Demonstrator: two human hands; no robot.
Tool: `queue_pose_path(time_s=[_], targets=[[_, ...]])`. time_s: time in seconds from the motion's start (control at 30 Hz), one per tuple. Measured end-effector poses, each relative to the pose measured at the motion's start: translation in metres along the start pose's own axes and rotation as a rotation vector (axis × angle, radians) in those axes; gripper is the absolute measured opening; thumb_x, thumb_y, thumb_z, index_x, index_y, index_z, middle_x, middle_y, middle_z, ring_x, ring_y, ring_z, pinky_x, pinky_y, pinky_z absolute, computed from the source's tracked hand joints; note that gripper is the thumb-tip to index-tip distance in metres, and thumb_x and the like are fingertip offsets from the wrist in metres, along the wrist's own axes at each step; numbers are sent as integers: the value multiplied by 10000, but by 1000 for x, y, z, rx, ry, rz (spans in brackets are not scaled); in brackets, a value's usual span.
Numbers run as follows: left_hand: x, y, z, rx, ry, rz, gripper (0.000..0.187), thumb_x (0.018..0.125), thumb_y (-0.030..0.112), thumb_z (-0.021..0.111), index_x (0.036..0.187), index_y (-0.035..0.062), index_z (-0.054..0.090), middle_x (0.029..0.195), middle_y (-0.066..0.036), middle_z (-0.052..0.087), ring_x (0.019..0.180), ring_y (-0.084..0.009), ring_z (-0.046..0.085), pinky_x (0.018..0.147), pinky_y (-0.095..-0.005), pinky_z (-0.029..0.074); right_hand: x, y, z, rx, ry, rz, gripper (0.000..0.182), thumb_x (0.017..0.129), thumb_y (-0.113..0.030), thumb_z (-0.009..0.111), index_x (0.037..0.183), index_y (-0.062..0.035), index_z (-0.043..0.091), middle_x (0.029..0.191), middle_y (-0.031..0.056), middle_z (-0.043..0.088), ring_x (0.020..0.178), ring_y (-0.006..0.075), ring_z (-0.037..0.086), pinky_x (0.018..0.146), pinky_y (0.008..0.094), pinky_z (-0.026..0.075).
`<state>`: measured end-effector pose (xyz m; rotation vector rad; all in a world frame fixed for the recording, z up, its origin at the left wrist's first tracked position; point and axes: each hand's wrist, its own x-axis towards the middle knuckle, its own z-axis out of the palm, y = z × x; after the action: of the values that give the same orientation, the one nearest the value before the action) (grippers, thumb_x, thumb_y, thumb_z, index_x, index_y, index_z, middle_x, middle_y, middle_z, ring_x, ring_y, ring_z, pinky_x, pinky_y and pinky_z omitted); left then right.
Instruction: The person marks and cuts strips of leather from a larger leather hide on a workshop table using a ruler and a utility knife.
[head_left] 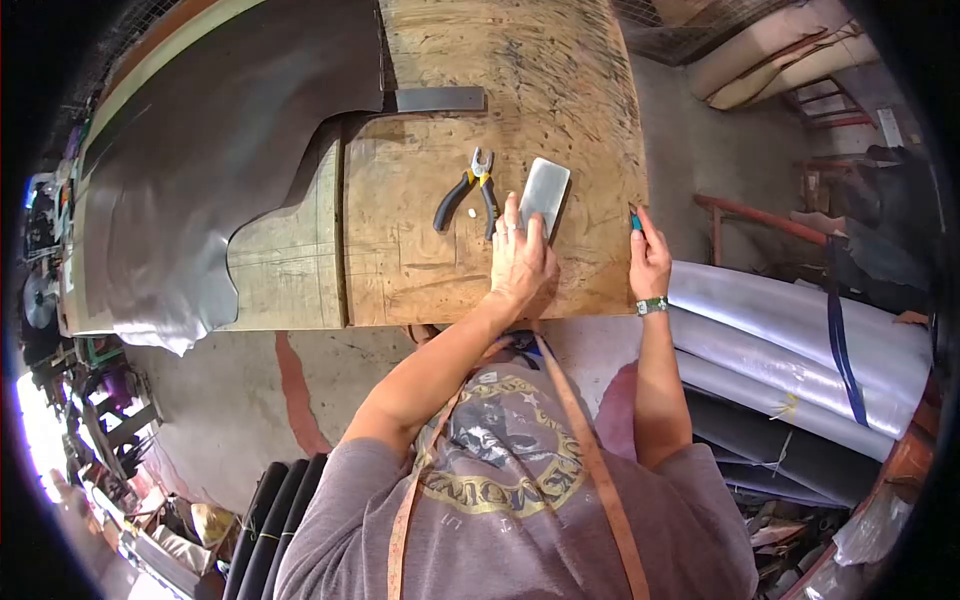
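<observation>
My left hand (pixel 522 262) lies over the wooden tabletop with its fingers spread. Some fingertips rest at the near end of a flat grey rectangular block (pixel 545 190), and others reach beside the handle of the pliers (pixel 479 178). These pliers have black and yellow grips and lie with handles apart. Beside them is a small white piece (pixel 472 213). At the table's right edge my right hand (pixel 651 262), with a patterned band on its wrist, is closed on a small teal object (pixel 636 220), mostly hidden by the fingers.
A large dark leather hide (pixel 230 130) drapes over the table's left side. A metal straightedge (pixel 435 99) sticks out from beneath it. Silvery rolls (pixel 780 325) lie to the right of the wooden table (pixel 420 280), and dark rolls (pixel 270 530) stand at lower left.
</observation>
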<state>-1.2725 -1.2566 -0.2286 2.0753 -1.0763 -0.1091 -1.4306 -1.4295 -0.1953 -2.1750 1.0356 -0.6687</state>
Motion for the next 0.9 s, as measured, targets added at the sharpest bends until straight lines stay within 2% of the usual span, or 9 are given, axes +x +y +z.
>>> queue_pose_path(time_s=[0.07, 0.2, 0.4, 0.43, 0.6, 0.73, 0.8, 0.83, 0.9], targets=[[-3, -1, -1, 37, 33, 16, 516, 753, 72, 706, 1231, 25, 517, 1467, -337, 322, 1200, -536, 443, 995, -583, 424, -7, 0, -6, -47, -58, 101, 365, 995, -136, 575, 1354, -120, 640, 1072, 143, 688, 947, 261, 653, 836, 356, 509], [-13, 8, 8, 124, 93, -59, 496, 752, 85, 719, 1207, 28, 530, 1410, -282, 387, 1214, -494, 422, 1006, -578, 398, -4, 3, 12, 43, -48, -133, 341, 999, -128, 568, 1327, -89, 652, 1000, 135, 669, 887, 263, 633, 806, 364, 499], [-32, 19, -10, 166, 141, -130, 390, 755, 137, 746, 1102, 63, 583, 1265, -201, 510, 1099, -405, 499, 896, -512, 434, 20, -40, 24, 15, -252, -237, 352, 999, -133, 591, 1347, -117, 642, 988, 102, 660, 870, 233, 621, 804, 332, 492], [-33, 18, -14, 220, 159, -106, 304, 776, 188, 701, 1037, 76, 592, 1183, -169, 546, 1035, -338, 522, 782, -446, 406, 23, -46, 27, 26, -269, -269, 351, 999, -136, 591, 1346, -115, 642, 958, 102, 649, 846, 238, 610, 794, 338, 489], [-16, 27, 5, 340, 152, -227, 335, 781, 212, 726, 1058, 74, 597, 1157, -139, 548, 1038, -335, 523, 809, -454, 419, 37, -50, 43, 50, -401, -402, 382, 979, -82, 572, 1352, -133, 637, 934, 128, 621, 832, 292, 618, 756, 382, 501], [-15, 24, -25, 66, 134, -191, 445, 775, 206, 793, 1154, 80, 597, 1192, -139, 563, 1077, -364, 527, 896, -472, 445, 57, -40, 61, 2, -452, -434, 379, 977, -89, 589, 1344, -163, 644, 930, 132, 589, 805, 307, 610, 747, 394, 505], [-19, 3, -60, 207, 244, -117, 436, 778, 192, 792, 1151, 78, 597, 1170, -160, 573, 1073, -352, 540, 898, -477, 441, 47, -41, 65, -89, -560, -485, 374, 979, -101, 595, 1336, -194, 651, 932, 133, 587, 799, 319, 611, 725, 401, 506], [-17, -15, -68, 238, 246, -304, 427, 786, 192, 784, 1153, 80, 596, 1182, -172, 567, 1063, -359, 542, 898, -494, 435, 43, -41, 67, -135, -606, -508, 372, 980, -107, 598, 1332, -210, 655, 932, 134, 586, 796, 325, 612, 715, 404, 507], [-2, -41, -89, 418, 483, -306, 442, 824, 205, 754, 1202, 33, 601, 1062, -183, 604, 1001, -375, 550, 888, -493, 444, 42, -45, 64, -142, -568, -498, 355, 972, -101, 606, 1297, -227, 674, 934, 135, 578, 802, 341, 618, 702, 420, 511]])
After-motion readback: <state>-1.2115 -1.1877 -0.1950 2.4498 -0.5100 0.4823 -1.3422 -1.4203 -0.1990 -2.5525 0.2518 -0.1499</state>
